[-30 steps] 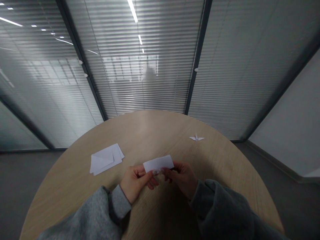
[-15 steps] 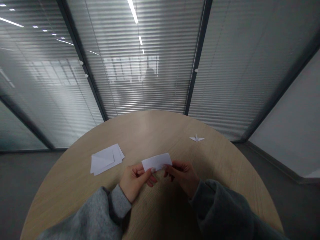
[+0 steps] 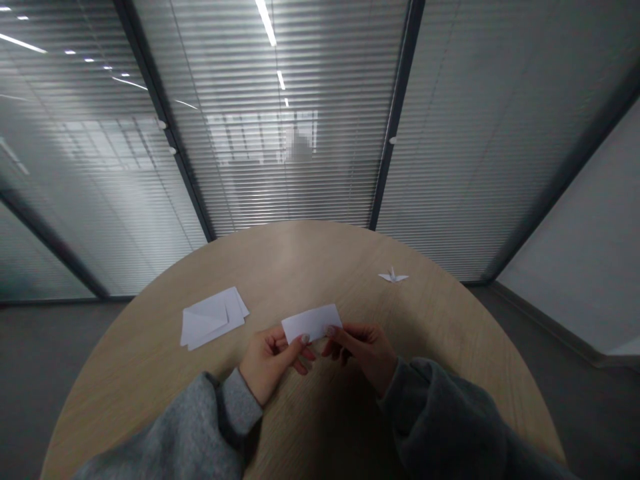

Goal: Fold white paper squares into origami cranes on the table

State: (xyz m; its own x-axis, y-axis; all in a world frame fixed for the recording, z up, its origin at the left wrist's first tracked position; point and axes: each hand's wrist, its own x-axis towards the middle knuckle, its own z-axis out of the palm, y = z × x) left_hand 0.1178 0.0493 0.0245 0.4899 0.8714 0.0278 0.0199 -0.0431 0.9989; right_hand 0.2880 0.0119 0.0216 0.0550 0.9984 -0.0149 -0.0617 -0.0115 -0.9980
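Observation:
A small white rectangle of paper (image 3: 311, 321) is held up above the table, slightly tilted, its long side running left to right. My left hand (image 3: 273, 360) pinches its lower left part, thumb on the near face and fingers behind. At the lower right part, my right hand (image 3: 364, 350) grips it between thumb and fingers. Whether the paper is folded in layers I cannot tell. Left of my hands lies a loose stack of white paper sheets (image 3: 213, 320). Farther off to the right, a folded paper crane (image 3: 393, 276) rests on the table.
The round wooden table (image 3: 300, 260) has a curved far edge close to a glass partition with blinds (image 3: 295, 187). Dark vertical frames divide the glass. A white wall (image 3: 590, 233) stands at the right.
The paper has shifted very slightly to the left, and my right thumb sits a little higher on its face. The stack and the crane are unmoved.

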